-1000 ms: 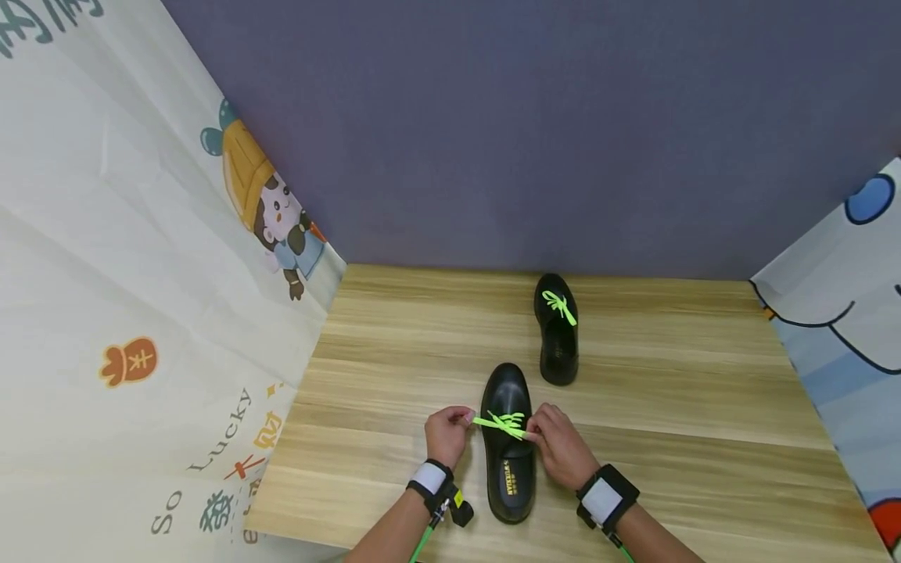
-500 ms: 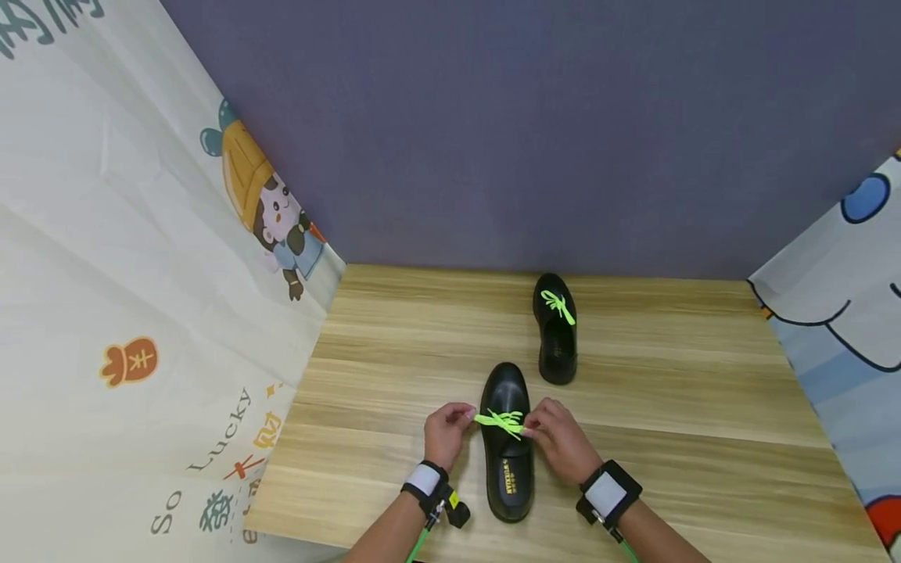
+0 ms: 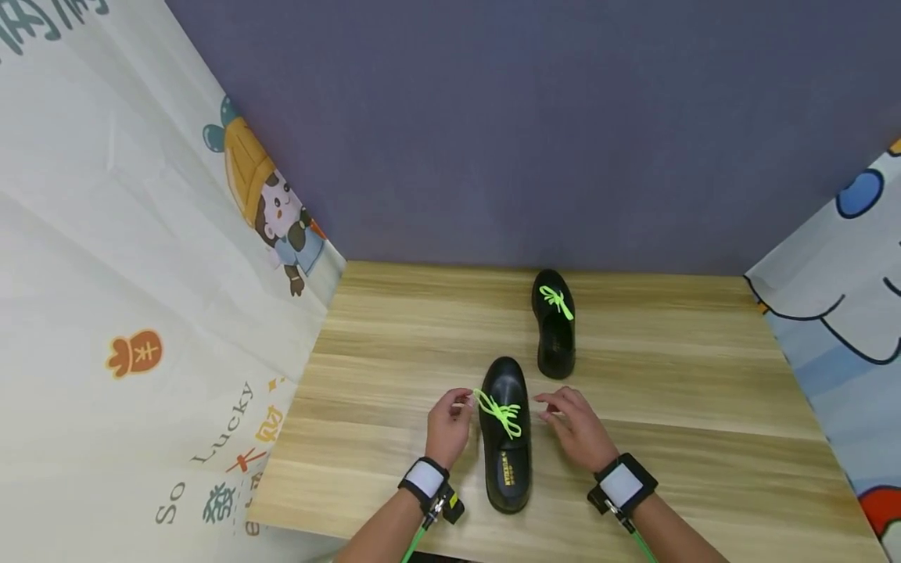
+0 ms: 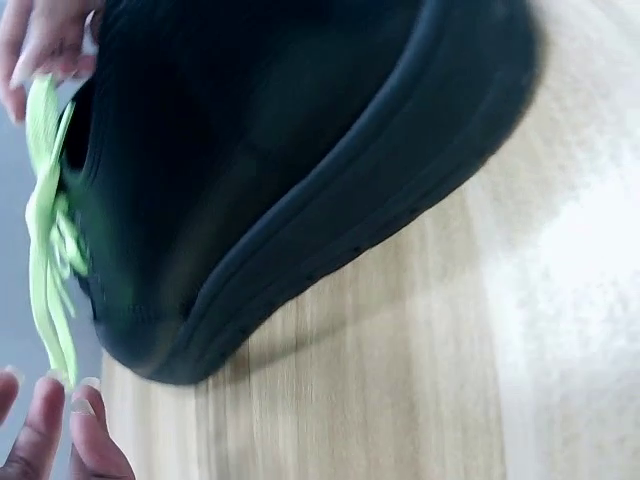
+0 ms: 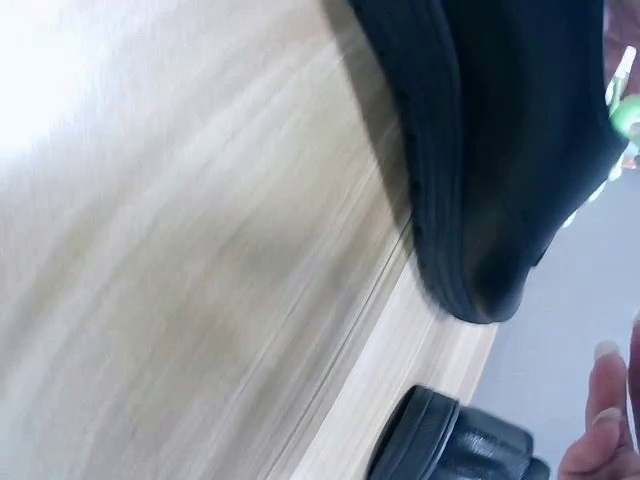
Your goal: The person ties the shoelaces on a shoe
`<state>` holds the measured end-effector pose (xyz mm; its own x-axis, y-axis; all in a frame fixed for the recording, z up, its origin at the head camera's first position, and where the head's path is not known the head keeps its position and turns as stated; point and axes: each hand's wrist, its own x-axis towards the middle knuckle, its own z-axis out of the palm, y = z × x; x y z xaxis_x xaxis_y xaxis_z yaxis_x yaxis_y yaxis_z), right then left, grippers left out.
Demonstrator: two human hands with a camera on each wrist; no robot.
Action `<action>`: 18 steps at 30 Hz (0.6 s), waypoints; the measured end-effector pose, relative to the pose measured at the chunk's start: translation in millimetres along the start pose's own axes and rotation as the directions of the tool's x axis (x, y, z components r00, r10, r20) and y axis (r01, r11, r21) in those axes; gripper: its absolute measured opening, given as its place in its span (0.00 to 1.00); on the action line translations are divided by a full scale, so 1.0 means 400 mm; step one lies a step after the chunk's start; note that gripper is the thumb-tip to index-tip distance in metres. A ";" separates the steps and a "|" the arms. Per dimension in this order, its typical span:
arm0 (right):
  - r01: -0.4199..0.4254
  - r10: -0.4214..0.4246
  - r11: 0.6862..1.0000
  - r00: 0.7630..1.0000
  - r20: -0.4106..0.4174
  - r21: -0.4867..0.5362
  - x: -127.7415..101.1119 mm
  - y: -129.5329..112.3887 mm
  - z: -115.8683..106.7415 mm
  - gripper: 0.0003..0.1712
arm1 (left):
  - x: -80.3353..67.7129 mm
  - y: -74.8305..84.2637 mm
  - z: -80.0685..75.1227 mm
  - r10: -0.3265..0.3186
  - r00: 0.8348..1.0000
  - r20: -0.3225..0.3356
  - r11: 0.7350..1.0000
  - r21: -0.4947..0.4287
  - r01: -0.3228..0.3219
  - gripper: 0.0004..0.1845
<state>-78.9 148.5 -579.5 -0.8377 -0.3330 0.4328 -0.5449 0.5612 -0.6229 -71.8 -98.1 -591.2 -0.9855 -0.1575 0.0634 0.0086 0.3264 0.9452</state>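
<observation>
A black leather shoe (image 3: pixel 506 383), toe pointing away, stands at the front of the wooden table. Its neon-green shoelace (image 3: pixel 502 414) is tied in a bow across the top. My left hand (image 3: pixel 449 428) is at the shoe's left side, pinching the end of the left loop between thumb and fingers; the lace (image 4: pixel 40 240) runs to those fingertips in the left wrist view. On the other side, my right hand (image 3: pixel 579 428) hovers apart from the shoe with relaxed fingers, holding nothing. The right loop droops over the shoe. Motion blurs both wrist views.
A second black shoe (image 3: pixel 556 352) with a tied green lace stands farther back, slightly right. Behind the wooden table (image 3: pixel 669 375) rises a purple-grey panel (image 3: pixel 528 133). Printed white sheets (image 3: pixel 155 258) flank the table. Each wrist wears a strapped camera (image 3: pixel 621 485).
My right hand has let go of its loop and drawn back to the right; that loop has dropped onto the shoe. My left hand has shifted slightly away from me, its loop rising with it.
</observation>
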 end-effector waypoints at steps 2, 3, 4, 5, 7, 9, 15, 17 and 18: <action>-0.016 0.016 1.000 1.000 0.008 0.021 -0.006 -0.013 0.001 0.13 | -0.008 0.006 0.006 0.047 0.998 0.041 0.998 0.032 -0.048 0.09; -0.024 0.024 0.999 1.000 0.020 0.028 -0.010 -0.019 0.005 0.11 | -0.013 0.008 0.008 0.065 0.996 0.064 0.996 0.054 -0.069 0.10; -0.029 0.028 0.999 0.999 0.033 0.036 -0.013 -0.024 0.011 0.11 | -0.016 0.010 0.011 0.080 0.993 0.083 0.994 0.074 -0.086 0.11; -0.033 0.031 0.999 0.998 0.049 0.043 -0.015 -0.032 0.017 0.10 | -0.019 0.011 0.013 0.090 0.991 0.101 0.991 0.094 -0.100 0.11; -0.041 0.038 0.998 0.996 0.078 0.037 -0.020 -0.045 0.031 0.11 | -0.024 0.013 0.019 0.094 0.988 0.127 0.986 0.127 -0.110 0.12; -0.056 0.054 0.998 0.993 0.108 0.020 -0.025 -0.057 0.045 0.10 | -0.029 0.015 0.024 0.079 0.986 0.147 0.984 0.146 -0.101 0.14; -0.092 0.105 0.989 0.988 0.113 -0.115 -0.025 -0.092 0.077 0.11 | -0.023 0.019 0.038 0.043 0.991 0.130 0.990 0.128 -0.060 0.14; -0.093 0.109 0.983 0.990 0.094 -0.155 -0.023 -0.100 0.084 0.12 | -0.017 0.021 0.041 0.005 0.994 0.111 0.995 0.100 -0.016 0.13; -0.094 0.108 0.982 0.991 0.084 -0.162 -0.022 -0.104 0.086 0.11 | -0.014 0.024 0.042 -0.019 0.995 0.103 0.997 0.079 0.011 0.13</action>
<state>-50.1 102.1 -579.9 -0.8917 -0.3328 0.3066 -0.4512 0.7052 -0.5469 -69.2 -78.5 -587.9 -0.9977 -0.0670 0.0118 -0.0159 0.3972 0.9176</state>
